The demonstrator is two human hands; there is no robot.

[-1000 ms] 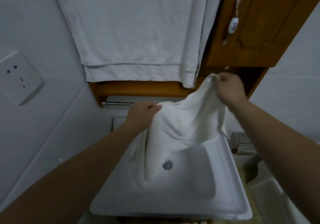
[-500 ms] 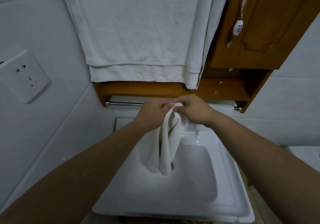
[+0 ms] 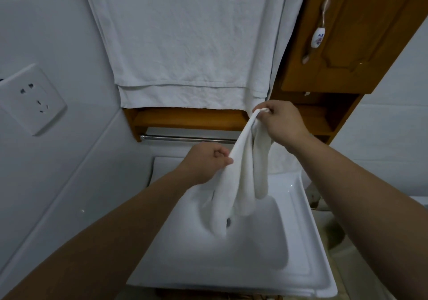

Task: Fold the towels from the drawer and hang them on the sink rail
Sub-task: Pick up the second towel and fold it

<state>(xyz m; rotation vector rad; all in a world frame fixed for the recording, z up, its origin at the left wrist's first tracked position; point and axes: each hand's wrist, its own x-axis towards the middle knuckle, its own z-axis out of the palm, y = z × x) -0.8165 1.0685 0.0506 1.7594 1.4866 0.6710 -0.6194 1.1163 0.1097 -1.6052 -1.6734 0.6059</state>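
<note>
The small white towel [image 3: 243, 179] hangs bunched below the fingers [image 3: 271, 106], over the sink [image 3: 301, 265]. The right hand [image 3: 282, 123] pinches its top corners; the left hand [image 3: 206, 163] pinches an edge lower down. Imo square those edges up before going for the rail [image 3: 185, 138] just behind the left knuckles.

A: Access to the rail [image 3: 185, 138]?
B: The left stretch is exposed from the front. The wooden shelf [image 3: 185, 119] sits just above it, so clearance there is narrow.
A: Right stretch?
B: Screened by the held towel [image 3: 243, 183] and the right hand [image 3: 282, 123].
A: Below?
B: The sink [image 3: 298, 218] basin is open, except where the towel's ends hang.
</note>
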